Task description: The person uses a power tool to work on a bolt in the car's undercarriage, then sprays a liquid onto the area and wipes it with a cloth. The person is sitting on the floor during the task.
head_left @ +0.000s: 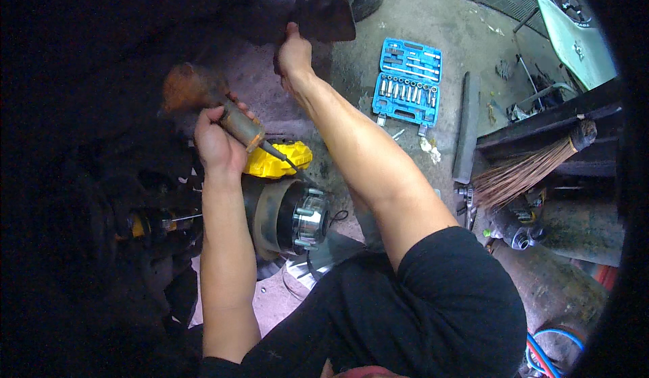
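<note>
My left hand [220,141] is wrapped round the body of a corded angle grinder [242,125], its black cord trailing toward the lower right. The grinder's rusty-brown head [193,89] is blurred and points to the upper left. My right hand [295,55] is raised at the lower edge of a dark, curved panel [331,13], thumb up and fingers curled; what they close on is hidden in shadow. Just below the grinder sits a yellow brake caliper [280,160]. Nearer to me is a wheel hub [309,220] with shiny studs.
On the floor to the right lies an opened blue socket set [407,84]. A dark bar [466,128] and a stick broom [537,165] are farther right. Red and blue hoses [541,354] show at lower right. Dark vehicle parts fill the left.
</note>
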`<control>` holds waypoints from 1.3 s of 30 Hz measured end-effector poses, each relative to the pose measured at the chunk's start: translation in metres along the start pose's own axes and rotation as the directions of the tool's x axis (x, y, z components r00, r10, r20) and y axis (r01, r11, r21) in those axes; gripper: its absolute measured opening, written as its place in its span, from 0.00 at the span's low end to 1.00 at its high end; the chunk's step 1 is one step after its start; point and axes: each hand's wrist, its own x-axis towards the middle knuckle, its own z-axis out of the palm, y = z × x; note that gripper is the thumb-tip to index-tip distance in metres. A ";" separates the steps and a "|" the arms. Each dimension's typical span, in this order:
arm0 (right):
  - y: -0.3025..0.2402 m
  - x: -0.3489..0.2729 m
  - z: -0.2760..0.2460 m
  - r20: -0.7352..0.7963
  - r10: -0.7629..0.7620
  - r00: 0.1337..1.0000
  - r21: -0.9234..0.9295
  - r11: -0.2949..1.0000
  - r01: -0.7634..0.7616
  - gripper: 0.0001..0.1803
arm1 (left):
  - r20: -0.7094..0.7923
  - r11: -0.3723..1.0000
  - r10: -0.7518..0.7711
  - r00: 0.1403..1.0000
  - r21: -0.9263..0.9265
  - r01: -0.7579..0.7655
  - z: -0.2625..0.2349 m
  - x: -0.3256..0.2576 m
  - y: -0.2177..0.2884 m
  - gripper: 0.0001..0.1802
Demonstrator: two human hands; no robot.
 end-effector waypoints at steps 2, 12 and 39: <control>0.000 0.001 -0.003 0.052 0.009 0.999 0.031 0.999 -0.011 0.26 | -0.018 0.999 0.030 0.999 0.034 -0.030 0.003 0.002 0.000 0.19; 0.027 -0.021 -0.021 0.174 0.152 0.973 -0.298 0.950 -0.095 0.23 | 0.051 1.000 -0.017 0.999 -0.021 0.018 0.015 -0.005 0.006 0.19; -0.030 0.026 -0.078 0.225 -0.239 0.945 -0.614 0.718 0.327 0.36 | 0.140 0.990 -0.095 0.986 -0.089 0.108 0.004 0.000 0.003 0.19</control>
